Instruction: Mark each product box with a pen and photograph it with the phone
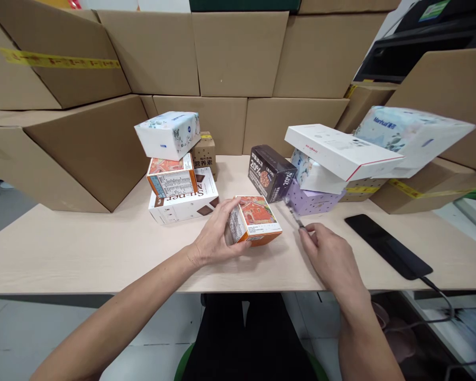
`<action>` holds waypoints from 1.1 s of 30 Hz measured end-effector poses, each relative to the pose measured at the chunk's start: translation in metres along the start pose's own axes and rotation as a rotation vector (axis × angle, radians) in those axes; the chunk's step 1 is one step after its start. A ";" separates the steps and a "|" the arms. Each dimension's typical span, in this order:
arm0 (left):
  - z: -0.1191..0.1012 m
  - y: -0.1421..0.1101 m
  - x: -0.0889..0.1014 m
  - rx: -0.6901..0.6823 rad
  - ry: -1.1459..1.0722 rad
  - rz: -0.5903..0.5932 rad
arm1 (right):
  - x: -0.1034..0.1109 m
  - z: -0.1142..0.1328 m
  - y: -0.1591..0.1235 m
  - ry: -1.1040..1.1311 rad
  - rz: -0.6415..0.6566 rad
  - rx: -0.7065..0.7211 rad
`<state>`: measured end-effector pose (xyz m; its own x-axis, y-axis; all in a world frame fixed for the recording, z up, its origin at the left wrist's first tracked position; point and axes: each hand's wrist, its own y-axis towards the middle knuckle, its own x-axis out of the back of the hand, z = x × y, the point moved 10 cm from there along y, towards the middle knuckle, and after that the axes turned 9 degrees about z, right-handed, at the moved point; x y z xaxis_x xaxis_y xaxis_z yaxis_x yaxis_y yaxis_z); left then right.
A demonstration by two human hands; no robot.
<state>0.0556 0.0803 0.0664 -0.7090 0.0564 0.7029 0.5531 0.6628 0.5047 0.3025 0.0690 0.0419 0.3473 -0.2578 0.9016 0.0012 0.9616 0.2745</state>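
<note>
My left hand (218, 233) is wrapped round the left side of a small orange and white carton (257, 217), thumb along its front and fingers over the top edge. The carton rests tilted on the table, its orange-red picture facing up. To its right, my right hand (329, 251) pinches a thin, stick-like item (294, 214) that is blurred and partly see-through, with a dark part at the fingertips. I cannot make out its exact kind. Its far end points towards a purple box (313, 198) and a dark carton (270, 172), apart from the orange carton.
On the left, a tissue pack (168, 135) tops a similar orange carton (172, 175) and a white box (186, 203). On the right, a flat white box (341, 148) lies over more packs. A black phone (386, 246) is cabled. Large cardboard boxes (241, 58) wall the back.
</note>
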 end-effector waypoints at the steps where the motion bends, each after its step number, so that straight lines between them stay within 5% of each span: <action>1: 0.000 0.000 -0.001 -0.001 -0.016 0.013 | 0.006 -0.004 -0.001 0.126 -0.057 -0.023; 6: 0.002 0.002 -0.010 0.013 -0.052 0.082 | 0.026 -0.013 -0.010 0.850 -0.313 -0.059; 11: 0.010 0.002 -0.020 0.042 -0.074 0.146 | 0.025 0.023 0.002 1.238 -0.212 0.109; 17: 0.011 0.003 -0.019 0.031 -0.081 0.129 | 0.005 0.053 0.016 1.165 -0.031 0.117; 33: 0.010 0.003 -0.020 0.041 -0.053 0.165 | -0.013 0.052 0.003 1.023 -0.048 0.185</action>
<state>0.0668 0.0885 0.0485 -0.6332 0.2055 0.7462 0.6460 0.6713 0.3634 0.2487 0.0704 0.0481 0.9801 -0.0097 0.1981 -0.0775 0.9007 0.4275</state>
